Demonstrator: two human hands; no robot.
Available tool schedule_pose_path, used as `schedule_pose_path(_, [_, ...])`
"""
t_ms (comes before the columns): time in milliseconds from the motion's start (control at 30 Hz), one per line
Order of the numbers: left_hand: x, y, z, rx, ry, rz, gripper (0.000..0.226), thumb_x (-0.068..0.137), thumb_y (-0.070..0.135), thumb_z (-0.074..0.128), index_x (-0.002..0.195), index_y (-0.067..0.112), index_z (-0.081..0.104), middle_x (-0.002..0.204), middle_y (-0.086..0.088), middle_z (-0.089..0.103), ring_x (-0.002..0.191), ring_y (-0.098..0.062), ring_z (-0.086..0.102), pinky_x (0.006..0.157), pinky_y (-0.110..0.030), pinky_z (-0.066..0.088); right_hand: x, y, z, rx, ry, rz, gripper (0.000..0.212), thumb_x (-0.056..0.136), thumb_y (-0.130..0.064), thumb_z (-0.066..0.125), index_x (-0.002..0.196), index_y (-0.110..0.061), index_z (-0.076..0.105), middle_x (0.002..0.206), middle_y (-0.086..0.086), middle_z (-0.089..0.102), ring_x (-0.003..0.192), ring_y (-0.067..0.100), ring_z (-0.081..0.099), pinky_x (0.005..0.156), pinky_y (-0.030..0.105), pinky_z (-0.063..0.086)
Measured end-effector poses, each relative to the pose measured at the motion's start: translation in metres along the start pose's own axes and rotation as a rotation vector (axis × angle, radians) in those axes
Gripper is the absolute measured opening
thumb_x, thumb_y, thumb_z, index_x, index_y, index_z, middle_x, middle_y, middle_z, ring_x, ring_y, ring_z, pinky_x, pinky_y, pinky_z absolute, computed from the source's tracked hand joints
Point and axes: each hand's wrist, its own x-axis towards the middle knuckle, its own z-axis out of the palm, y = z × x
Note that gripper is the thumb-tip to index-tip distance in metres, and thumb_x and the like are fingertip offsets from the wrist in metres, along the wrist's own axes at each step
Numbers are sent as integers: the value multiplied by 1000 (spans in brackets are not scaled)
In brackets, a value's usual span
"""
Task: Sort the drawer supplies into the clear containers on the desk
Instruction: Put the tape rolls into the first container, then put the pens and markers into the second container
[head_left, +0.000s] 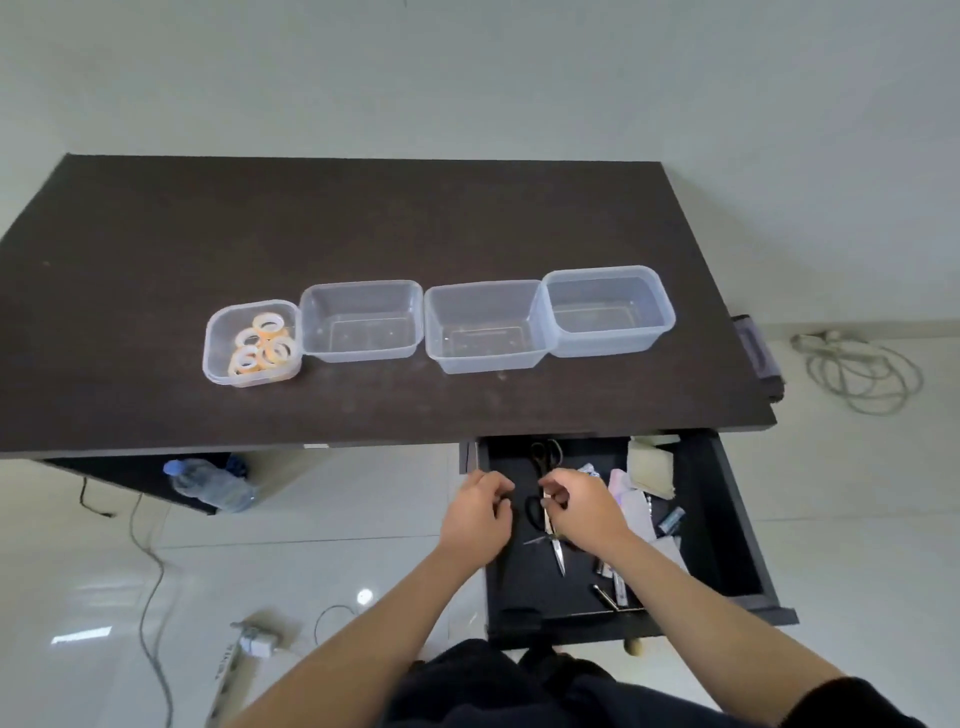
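- The right hand (584, 512), fingers curled narrow, pinches at the silver blade of a pair of scissors (551, 530) lying in the open drawer (727, 519); whether it truly holds the blade cannot be told.
- The left hand (480, 512) is loosely closed over the drawer's left edge, holding nothing visible.
- A second black-handled pair (546, 454) lies further back; pale notepads (652, 467), papers and small metal bits crowd the right side.
- Above, on the dark, matte desk (363, 218), four clear plastic containers stand in a row: the small leftmost tub (213, 358) holds orange tape rolls (262, 345).
- A water bottle (210, 486) lies under the desk; cables (857, 374) trail over the glossy floor.
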Motion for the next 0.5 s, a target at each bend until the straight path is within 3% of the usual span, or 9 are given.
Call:
schedule_pose_path(100, [6,17,41,24,-91,-23,25,87,16,55,112,18,59,115,0,54,101,-16,58,89,-29,49,-4,46,-19,-20,-3,52,24,81,-11,62,105,-15,67,100,1,69,91,18,63,80,28,49])
schedule_pose_path(233, [17,26,83,115,-192,-74,40,86,22,59,126,20,51,128,-1,45,119,-19,47,98,-32,45,-8,99,-34,-74,-53,85,31,83,-12,63,113,-15,64,111,7,63,106,24,58,87,35,49])
schedule_pose_path(367, [24,34,111,246,-243,-125,56,85,27,60,137,30,40,148,1,22,131,-25,29,94,-36,49,-11,133,-42,-164,-71,181,51,78,-21,68,128,-23,54,129,4,45,122,27,42,87,39,50])
schedule_pose_path(500, [29,40,134,361,-310,-226,72,84,31,63,143,42,24,154,-2,-4,135,-28,17,88,-37,49,-15,150,-40,-289,-201,263,81,74,-38,71,142,-39,26,141,6,24,128,29,28,94,44,47])
